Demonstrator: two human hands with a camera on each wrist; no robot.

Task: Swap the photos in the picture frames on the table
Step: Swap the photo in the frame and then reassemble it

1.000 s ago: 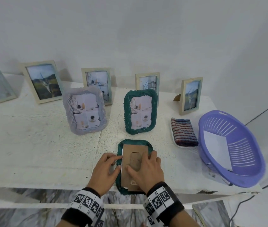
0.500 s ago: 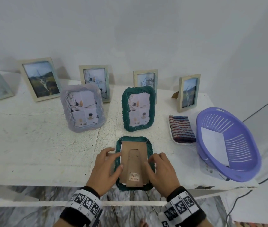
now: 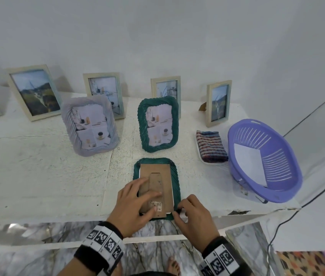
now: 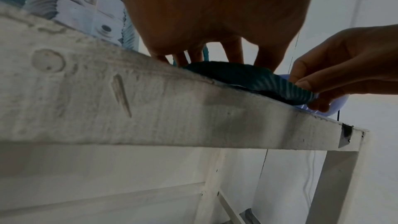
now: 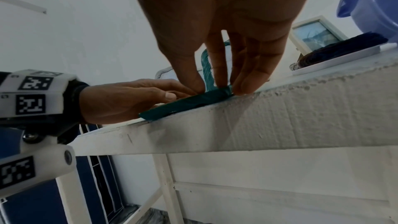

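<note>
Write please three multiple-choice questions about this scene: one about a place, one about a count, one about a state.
1. Where is the white sheet of paper?
A. inside the purple plastic basket
B. under the striped folded cloth
C. on the floor

2. How many frames with a dark green ribbed border are on the white table?
A. one
B. two
C. four

3. How does the green frame near the table's front edge lie?
A. upright, photo forward
B. face down, brown cardboard back up
C. inside the basket

Answers:
1 A: the paper leans on the basket's inner wall.
2 B: one stands, one lies flat.
3 B: the left hand rests on its backing and the right hand pinches its corner.
</note>
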